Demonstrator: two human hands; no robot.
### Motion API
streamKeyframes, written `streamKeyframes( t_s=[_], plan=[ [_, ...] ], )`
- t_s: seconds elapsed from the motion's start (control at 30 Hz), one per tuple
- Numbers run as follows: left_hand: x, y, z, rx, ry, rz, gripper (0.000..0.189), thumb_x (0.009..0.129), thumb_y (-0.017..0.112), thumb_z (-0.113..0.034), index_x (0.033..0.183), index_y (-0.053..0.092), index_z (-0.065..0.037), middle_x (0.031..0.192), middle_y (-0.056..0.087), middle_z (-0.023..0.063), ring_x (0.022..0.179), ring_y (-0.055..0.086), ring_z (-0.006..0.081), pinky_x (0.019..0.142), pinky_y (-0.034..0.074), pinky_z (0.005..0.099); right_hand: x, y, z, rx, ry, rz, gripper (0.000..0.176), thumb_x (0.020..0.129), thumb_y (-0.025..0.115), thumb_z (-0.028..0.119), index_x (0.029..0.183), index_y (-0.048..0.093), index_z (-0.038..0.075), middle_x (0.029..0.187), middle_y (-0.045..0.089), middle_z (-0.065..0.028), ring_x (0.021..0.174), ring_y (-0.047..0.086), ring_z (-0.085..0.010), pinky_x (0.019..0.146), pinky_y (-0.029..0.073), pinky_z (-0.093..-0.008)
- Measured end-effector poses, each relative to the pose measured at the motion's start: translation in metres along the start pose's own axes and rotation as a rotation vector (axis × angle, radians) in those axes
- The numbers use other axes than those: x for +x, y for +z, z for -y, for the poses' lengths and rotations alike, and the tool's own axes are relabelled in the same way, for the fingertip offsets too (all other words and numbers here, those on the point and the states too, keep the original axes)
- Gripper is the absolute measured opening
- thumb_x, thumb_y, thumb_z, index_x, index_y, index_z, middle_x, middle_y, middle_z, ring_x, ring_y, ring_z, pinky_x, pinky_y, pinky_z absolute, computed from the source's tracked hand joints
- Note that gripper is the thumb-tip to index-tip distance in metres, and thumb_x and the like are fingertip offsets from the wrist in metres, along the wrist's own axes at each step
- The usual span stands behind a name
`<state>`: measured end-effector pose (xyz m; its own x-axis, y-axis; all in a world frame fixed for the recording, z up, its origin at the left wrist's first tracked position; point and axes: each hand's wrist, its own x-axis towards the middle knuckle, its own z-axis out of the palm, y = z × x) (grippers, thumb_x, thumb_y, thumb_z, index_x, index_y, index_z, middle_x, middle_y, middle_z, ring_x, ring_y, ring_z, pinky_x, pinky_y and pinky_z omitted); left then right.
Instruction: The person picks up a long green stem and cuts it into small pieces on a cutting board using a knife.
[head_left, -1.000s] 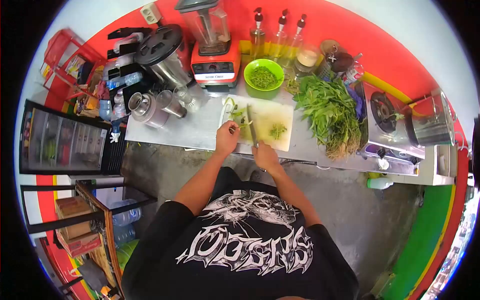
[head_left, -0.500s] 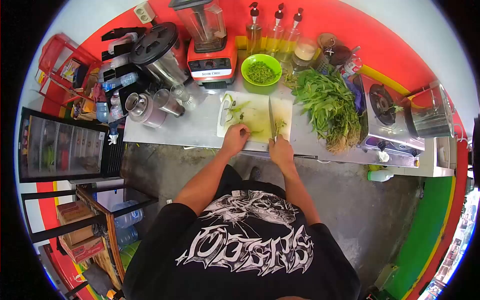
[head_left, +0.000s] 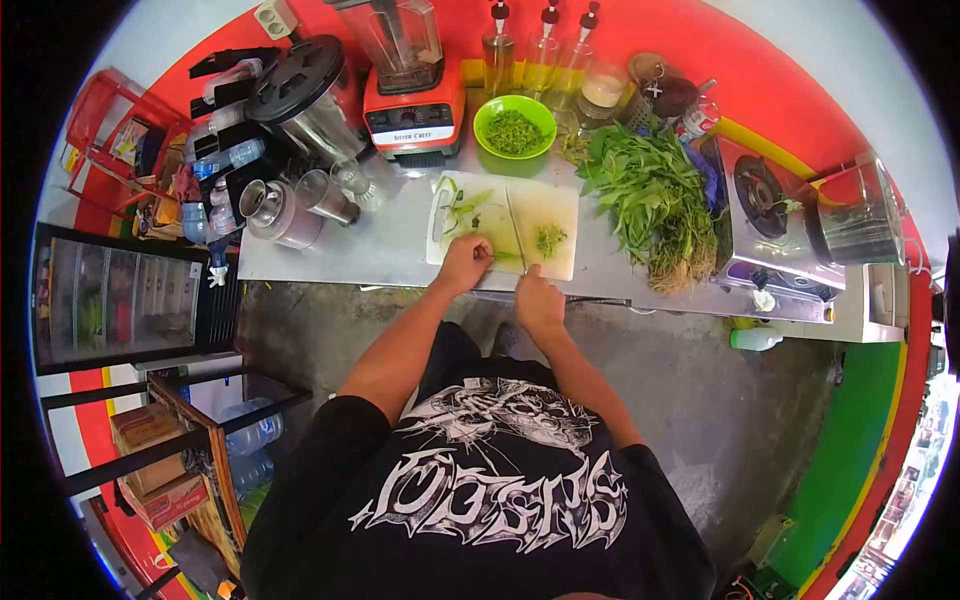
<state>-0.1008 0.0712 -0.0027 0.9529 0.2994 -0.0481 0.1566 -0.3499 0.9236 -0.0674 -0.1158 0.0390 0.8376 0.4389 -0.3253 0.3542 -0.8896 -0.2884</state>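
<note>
On a white cutting board, my right hand is closed round the handle of a knife, its blade pointing away from me. My left hand rests at the board's near left with fingers curled in. Green stalks stick out from its fingertips toward the blade. A small heap of chopped greens lies right of the knife. Loose green pieces are scattered over the board's left part. Behind the board stands a lime green bowl holding cut greens.
A big leafy bunch with roots lies right of the board, beside a gas stove with a metal pot. A red blender, pump bottles, a lidded steel container and glasses stand along the back and left.
The knife and my right hand have shifted left, away from the chopped heap and closer to my left hand. The blade now leans to the left. The whole view has moved slightly.
</note>
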Motion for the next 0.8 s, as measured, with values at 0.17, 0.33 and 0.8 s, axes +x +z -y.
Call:
streamKeyframes(
  t_s=[0.17, 0.33, 0.8],
  plan=[
    [-0.002, -0.007, -0.008, 0.141, 0.056, 0.002, 0.009, 0.077, 0.071, 0.002, 0.085, 0.068, -0.001, 0.078, 0.064, 0.0109, 0.071, 0.063, 0.0218, 0.067, 0.051, 0.0341, -0.001, 0.0, 0.004, -0.047, 0.018, 0.019, 0.025, 0.095, 0.052, 0.016, 0.114, 0.046, 0.002, 0.093, 0.073, -0.0221, 0.087, 0.074, -0.0384, 0.078, 0.058, -0.0493],
    [-0.003, -0.008, 0.0, 0.158, 0.115, 0.012, 0.012, 0.078, 0.068, 0.004, 0.089, 0.069, -0.001, 0.079, 0.065, 0.01, 0.07, 0.061, 0.0187, 0.068, 0.05, 0.0317, 0.009, -0.012, 0.009, -0.042, -0.005, 0.037, 0.029, 0.092, 0.055, 0.013, 0.115, 0.048, -0.001, 0.097, 0.073, -0.0235, 0.091, 0.072, -0.0407, 0.08, 0.057, -0.049],
    [-0.001, -0.01, 0.004, 0.146, -0.007, 0.039, 0.011, 0.077, 0.071, 0.001, 0.088, 0.07, -0.002, 0.081, 0.064, 0.0087, 0.072, 0.062, 0.0176, 0.07, 0.051, 0.0308, 0.006, -0.018, 0.01, 0.076, 0.025, 0.129, 0.033, 0.094, 0.047, 0.019, 0.117, 0.048, -0.006, 0.104, 0.07, -0.029, 0.101, 0.069, -0.0446, 0.09, 0.053, -0.0527]
  ],
)
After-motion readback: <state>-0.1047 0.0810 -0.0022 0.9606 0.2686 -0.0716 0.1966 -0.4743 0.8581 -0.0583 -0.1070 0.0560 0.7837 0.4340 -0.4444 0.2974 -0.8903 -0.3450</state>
